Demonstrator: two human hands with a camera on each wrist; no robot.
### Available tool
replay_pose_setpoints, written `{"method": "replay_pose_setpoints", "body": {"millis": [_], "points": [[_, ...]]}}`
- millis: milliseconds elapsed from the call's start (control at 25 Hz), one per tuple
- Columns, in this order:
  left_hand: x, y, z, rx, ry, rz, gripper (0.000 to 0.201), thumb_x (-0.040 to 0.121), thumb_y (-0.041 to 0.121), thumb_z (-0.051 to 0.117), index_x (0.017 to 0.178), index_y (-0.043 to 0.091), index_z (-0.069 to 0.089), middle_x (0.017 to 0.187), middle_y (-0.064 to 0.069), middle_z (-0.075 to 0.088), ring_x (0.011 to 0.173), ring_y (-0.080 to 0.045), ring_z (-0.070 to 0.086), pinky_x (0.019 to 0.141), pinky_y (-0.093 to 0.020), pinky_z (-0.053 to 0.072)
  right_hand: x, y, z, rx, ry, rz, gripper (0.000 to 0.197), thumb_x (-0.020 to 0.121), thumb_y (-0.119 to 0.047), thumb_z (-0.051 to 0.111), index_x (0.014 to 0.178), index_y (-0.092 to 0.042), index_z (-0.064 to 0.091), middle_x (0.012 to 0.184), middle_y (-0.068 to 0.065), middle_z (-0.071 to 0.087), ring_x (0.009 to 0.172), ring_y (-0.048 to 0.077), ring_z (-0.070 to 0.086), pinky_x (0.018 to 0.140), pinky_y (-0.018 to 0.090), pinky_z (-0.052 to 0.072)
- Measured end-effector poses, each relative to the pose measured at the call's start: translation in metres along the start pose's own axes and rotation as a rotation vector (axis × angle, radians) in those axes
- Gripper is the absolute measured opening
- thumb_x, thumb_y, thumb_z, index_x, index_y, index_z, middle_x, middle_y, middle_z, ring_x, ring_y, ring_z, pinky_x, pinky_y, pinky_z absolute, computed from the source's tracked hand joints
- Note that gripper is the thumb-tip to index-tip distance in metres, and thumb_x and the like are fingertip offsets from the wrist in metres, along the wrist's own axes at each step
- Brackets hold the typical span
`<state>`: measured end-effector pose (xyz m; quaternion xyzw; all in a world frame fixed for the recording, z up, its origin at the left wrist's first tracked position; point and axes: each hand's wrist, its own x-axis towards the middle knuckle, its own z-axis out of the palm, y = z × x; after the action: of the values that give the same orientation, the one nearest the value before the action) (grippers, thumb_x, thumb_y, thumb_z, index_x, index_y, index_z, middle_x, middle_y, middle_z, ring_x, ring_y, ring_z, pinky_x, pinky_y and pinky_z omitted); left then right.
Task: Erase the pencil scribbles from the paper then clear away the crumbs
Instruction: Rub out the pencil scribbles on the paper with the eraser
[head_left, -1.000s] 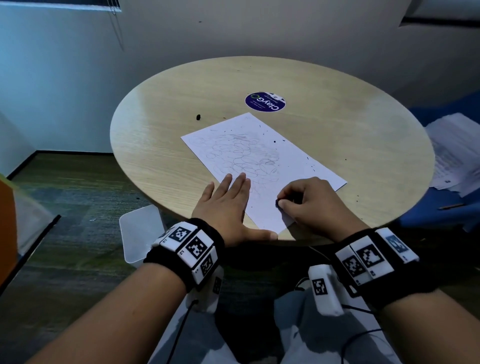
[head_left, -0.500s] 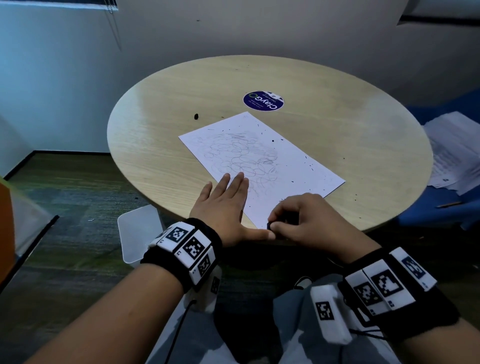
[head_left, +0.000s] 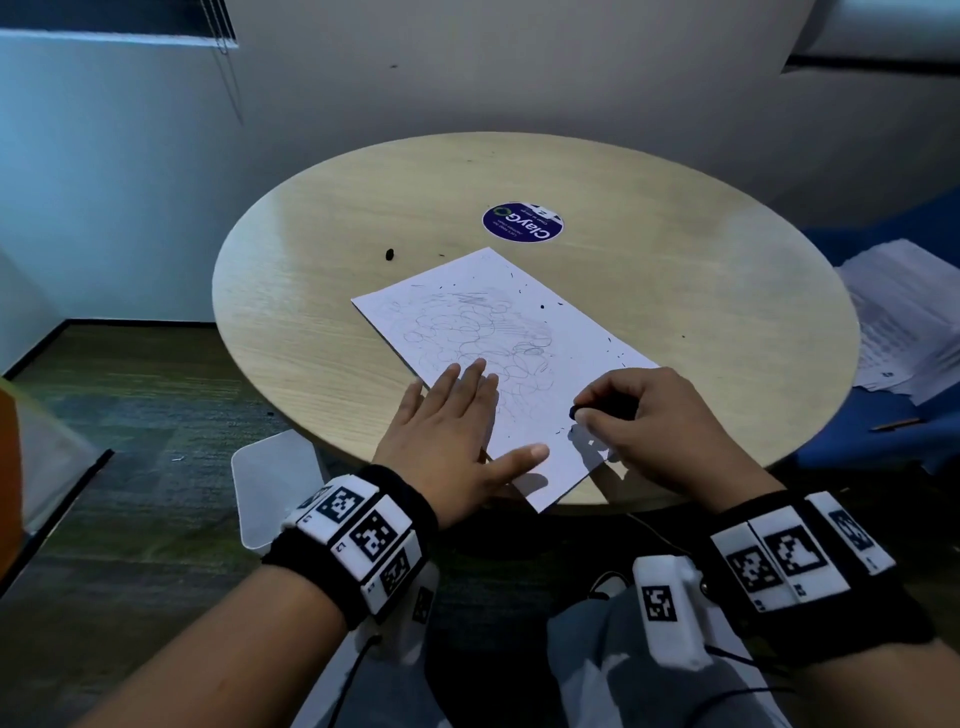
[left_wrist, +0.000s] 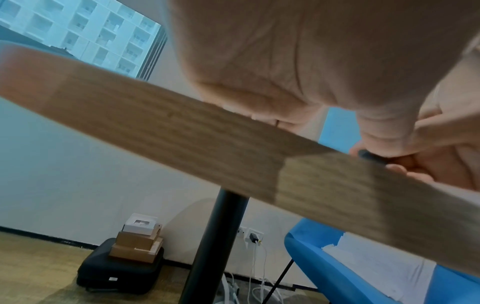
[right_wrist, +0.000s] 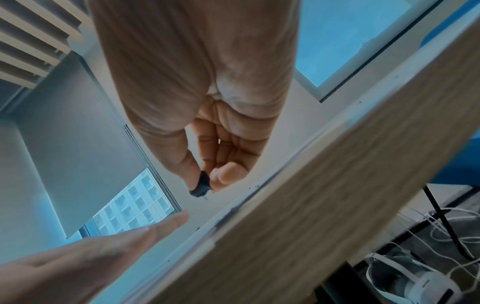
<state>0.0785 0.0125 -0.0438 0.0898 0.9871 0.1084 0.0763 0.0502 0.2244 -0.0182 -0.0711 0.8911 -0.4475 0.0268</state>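
Paper (head_left: 498, 358) lying flat on round wooden table (head_left: 675, 322), near corner overhanging the near edge. Pencil scribbles (head_left: 467, 332) over its middle; dark crumbs (head_left: 543, 306) scattered on sheet and tabletop. Small dark eraser (right_wrist: 201, 186) pinched between thumb and fingertips of right hand (head_left: 660, 421), just above the sheet's near right part. Left hand (head_left: 457, 431) pressed flat on the left edge, fingers straight, thumb spread. Round purple sticker (head_left: 522, 222) beyond the paper.
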Motion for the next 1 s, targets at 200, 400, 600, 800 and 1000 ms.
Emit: {"method": "replay_pose_setpoints", "body": {"millis": [200, 400, 600, 800, 1000], "points": [[0.015, -0.005, 0.002, 0.055, -0.04, 0.04, 0.103, 0.083, 0.083, 0.031, 0.157, 0.024, -0.008, 0.163, 0.01, -0.021, 0.147, -0.009, -0.025, 0.121, -0.042, -0.012, 0.005, -0.006, 0.011, -0.002, -0.048, -0.006, 0.009, 0.081, -0.012, 0.07, 0.082, -0.02, 0.075, 0.075, -0.01, 0.074, 0.065, 0.005, 0.068, 0.066, 0.024, 0.056], [0.019, -0.007, 0.007, 0.041, -0.057, 0.043, 0.106, 0.081, 0.084, 0.033, 0.158, 0.024, -0.008, 0.163, 0.011, -0.018, 0.149, -0.008, -0.019, 0.122, -0.04, -0.009, 0.012, -0.008, 0.022, -0.289, -0.101, -0.096, 0.007, 0.082, -0.02, 0.067, 0.082, -0.021, 0.074, 0.082, -0.01, 0.071, 0.081, 0.003, 0.063, 0.069, 0.016, 0.046], [0.02, -0.008, 0.009, 0.037, -0.036, 0.045, 0.107, 0.08, 0.083, 0.035, 0.158, 0.024, -0.007, 0.164, 0.011, -0.016, 0.149, -0.007, -0.017, 0.123, -0.039, -0.008, 0.014, -0.012, 0.025, -0.321, -0.182, -0.168, 0.008, 0.081, -0.017, 0.066, 0.081, -0.02, 0.074, 0.079, -0.008, 0.07, 0.08, 0.004, 0.063, 0.073, 0.021, 0.048], [0.02, -0.007, 0.009, 0.027, -0.026, 0.036, 0.106, 0.08, 0.083, 0.037, 0.158, 0.025, -0.006, 0.164, 0.012, -0.016, 0.149, -0.007, -0.017, 0.123, -0.039, -0.007, 0.018, -0.013, 0.03, -0.338, -0.168, -0.18, 0.009, 0.08, -0.017, 0.065, 0.079, -0.02, 0.073, 0.079, -0.007, 0.07, 0.079, 0.007, 0.063, 0.072, 0.023, 0.049], [0.02, -0.008, 0.009, 0.031, -0.038, 0.039, 0.108, 0.079, 0.085, 0.035, 0.158, 0.024, -0.007, 0.163, 0.012, -0.017, 0.149, -0.007, -0.017, 0.123, -0.04, -0.007, 0.027, -0.012, 0.02, -0.357, -0.091, -0.12, 0.009, 0.08, -0.016, 0.066, 0.078, -0.019, 0.074, 0.077, -0.008, 0.071, 0.078, 0.007, 0.064, 0.071, 0.023, 0.049]]}}
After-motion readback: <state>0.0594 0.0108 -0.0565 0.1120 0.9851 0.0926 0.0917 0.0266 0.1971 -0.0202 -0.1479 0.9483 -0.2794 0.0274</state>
